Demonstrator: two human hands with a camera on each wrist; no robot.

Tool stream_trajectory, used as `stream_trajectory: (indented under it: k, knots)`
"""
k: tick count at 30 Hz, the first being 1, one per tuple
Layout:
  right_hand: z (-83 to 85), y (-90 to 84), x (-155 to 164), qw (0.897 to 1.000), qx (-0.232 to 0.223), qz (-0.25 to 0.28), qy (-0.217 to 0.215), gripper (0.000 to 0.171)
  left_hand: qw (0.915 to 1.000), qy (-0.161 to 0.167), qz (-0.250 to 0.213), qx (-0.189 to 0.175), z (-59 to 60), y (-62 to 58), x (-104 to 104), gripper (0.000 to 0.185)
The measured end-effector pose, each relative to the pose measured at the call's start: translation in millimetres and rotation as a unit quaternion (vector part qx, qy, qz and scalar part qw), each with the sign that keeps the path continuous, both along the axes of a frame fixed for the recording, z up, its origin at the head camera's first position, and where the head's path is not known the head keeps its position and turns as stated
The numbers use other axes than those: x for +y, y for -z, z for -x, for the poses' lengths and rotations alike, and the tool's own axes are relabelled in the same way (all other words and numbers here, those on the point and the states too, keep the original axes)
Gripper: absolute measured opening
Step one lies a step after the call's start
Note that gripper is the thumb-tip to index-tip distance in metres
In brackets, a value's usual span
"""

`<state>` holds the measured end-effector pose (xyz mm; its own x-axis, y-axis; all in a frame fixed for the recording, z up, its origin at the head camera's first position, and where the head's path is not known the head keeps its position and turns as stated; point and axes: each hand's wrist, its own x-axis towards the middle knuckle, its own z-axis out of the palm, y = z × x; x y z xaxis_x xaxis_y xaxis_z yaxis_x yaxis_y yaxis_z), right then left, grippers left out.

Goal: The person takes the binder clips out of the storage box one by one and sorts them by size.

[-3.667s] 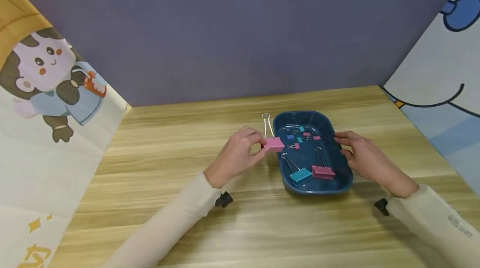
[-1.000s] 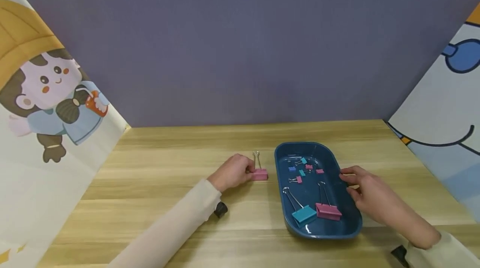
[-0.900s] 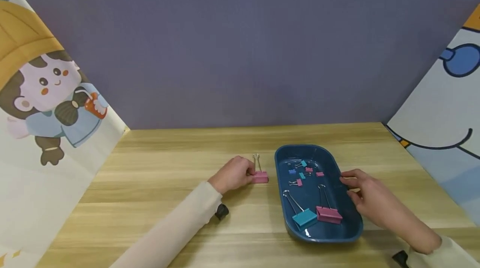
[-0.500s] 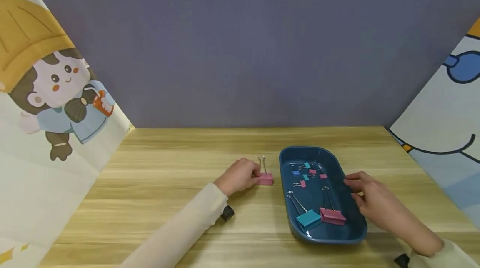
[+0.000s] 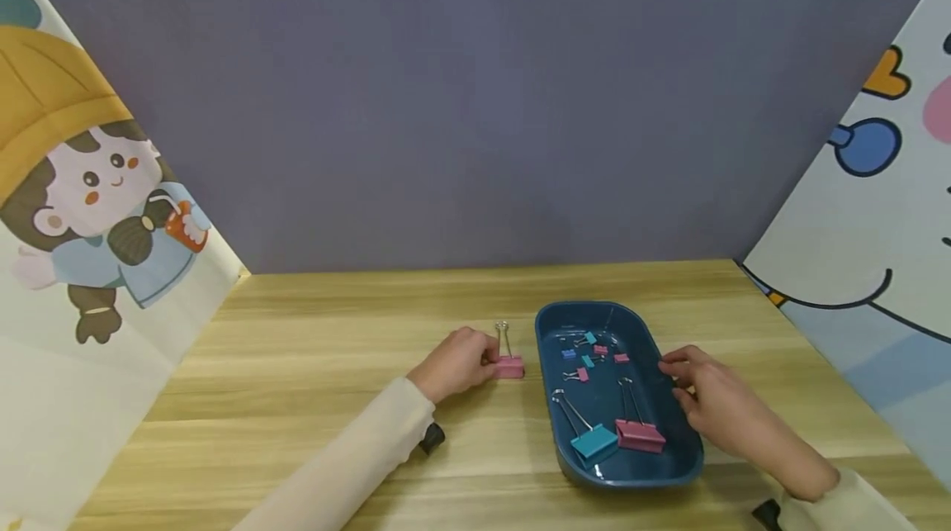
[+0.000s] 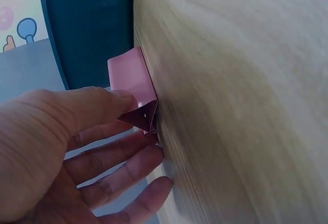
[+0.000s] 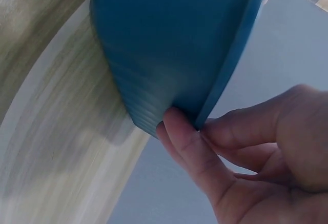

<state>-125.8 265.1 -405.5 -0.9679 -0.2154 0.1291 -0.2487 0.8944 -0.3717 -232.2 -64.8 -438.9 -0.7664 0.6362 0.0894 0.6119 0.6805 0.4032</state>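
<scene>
Left of the tray, my left hand (image 5: 456, 362) pinches a large pink binder clip (image 5: 509, 367) by its left end. The clip sits on the wooden table with its wire handles pointing away. In the left wrist view, my thumb lies on the pink face of the binder clip (image 6: 130, 75), and the other fingers spread along the table. My right hand (image 5: 716, 399) grips the right rim of a dark blue tray (image 5: 605, 403); thumb and fingertips meet at the edge of the tray (image 7: 164, 49) in the right wrist view.
Inside the tray lie a large teal binder clip (image 5: 594, 442), a large darker pink binder clip (image 5: 641, 435) and several small clips (image 5: 582, 375). A grey-blue panel (image 5: 475, 101) closes off the table's back, with printed white panels (image 5: 877, 242) at both sides.
Earlier, my left hand held the pink clip at the tray's left rim; it has since come down onto the table, left of the tray. My right hand stays at the rim. The head view has shifted.
</scene>
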Motion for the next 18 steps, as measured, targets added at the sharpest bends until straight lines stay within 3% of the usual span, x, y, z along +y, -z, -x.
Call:
stream_trajectory:
  k: [5,11,18]
  knots:
    - [-0.5,2.6,1.3,1.0,0.003,0.006,0.003,0.028,1.0,0.003,-0.009,0.0,-1.0,-0.1,-2.2,0.005]
    - [-2.1,3.8,2.7,0.999,-0.009,0.033,0.003,0.038,0.9982,-0.004,-0.037,0.047,-7.7,-11.0,-8.6,0.026]
    - [-4.2,4.1,7.2,0.999,0.002,0.022,-0.024,0.04,0.9872,0.069,-0.049,0.135,-31.1,-42.8,1.9,0.019]
